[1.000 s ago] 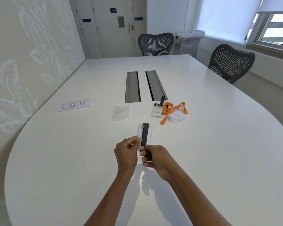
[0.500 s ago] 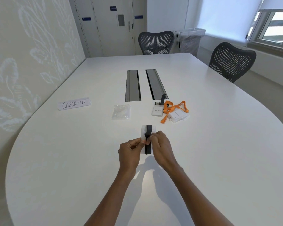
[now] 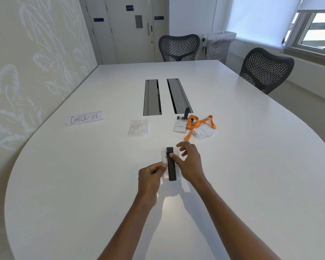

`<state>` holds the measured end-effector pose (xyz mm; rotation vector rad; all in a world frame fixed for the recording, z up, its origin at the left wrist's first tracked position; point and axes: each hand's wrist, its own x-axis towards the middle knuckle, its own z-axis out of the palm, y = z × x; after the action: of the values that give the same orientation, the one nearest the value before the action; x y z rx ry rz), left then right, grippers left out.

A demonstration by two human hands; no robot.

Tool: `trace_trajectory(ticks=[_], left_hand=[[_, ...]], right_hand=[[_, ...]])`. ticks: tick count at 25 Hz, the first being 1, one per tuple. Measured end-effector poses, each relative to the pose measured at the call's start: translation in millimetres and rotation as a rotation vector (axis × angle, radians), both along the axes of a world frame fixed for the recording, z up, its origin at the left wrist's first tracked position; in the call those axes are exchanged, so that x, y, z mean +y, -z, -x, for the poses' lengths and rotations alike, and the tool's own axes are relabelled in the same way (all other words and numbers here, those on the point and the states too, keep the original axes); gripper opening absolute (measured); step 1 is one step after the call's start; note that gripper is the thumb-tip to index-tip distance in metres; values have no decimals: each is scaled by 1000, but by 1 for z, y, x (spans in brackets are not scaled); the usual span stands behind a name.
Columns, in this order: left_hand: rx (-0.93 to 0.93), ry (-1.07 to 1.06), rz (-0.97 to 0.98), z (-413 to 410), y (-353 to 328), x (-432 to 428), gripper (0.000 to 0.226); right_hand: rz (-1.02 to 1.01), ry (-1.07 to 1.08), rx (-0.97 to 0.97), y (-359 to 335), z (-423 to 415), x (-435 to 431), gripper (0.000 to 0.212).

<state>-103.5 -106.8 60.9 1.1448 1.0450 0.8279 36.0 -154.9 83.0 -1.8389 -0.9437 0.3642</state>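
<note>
Left hand [image 3: 150, 177] pinches the left edge of the badge holder [image 3: 164, 156], thumb on top. Right hand [image 3: 190, 162] presses its thumb on the black strap [image 3: 171, 169] that runs lengthwise over the holder; its other fingers are loose, lifted and slightly spread. We can't tell if the holder rests on the white table [image 3: 251, 175] or sits just above it. From the holder: plastic bag [image 3: 138, 127] at 11 o'clock, orange-lanyard badges [image 3: 201, 128] at 1, CHECK-IN sign [image 3: 84, 118] at 10, all well apart. Tabletop runs wide to its curved edge at 3, 6 and 9 o'clock.
</note>
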Motion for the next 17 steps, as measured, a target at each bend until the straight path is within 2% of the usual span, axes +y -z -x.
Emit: trace_trajectory(ticks=[3, 5, 8, 10, 15, 17], left_hand=[[51, 45, -26, 1, 7, 3, 8], [186, 56, -150, 1, 13, 3, 11], [387, 58, -344, -3, 19, -3, 31], [408, 106, -426, -5, 24, -8, 40], [437, 179, -554, -9, 38, -17, 24], [452, 194, -578, -10, 41, -19, 25]], right_hand=[[61, -58, 85, 2, -2, 2, 28], [105, -54, 69, 6, -6, 3, 21], [195, -45, 91, 15, -14, 3, 18], [278, -56, 88, 21, -19, 1, 19], [324, -72, 40, 28, -25, -2, 21], [312, -30, 7, 32, -24, -6, 25]])
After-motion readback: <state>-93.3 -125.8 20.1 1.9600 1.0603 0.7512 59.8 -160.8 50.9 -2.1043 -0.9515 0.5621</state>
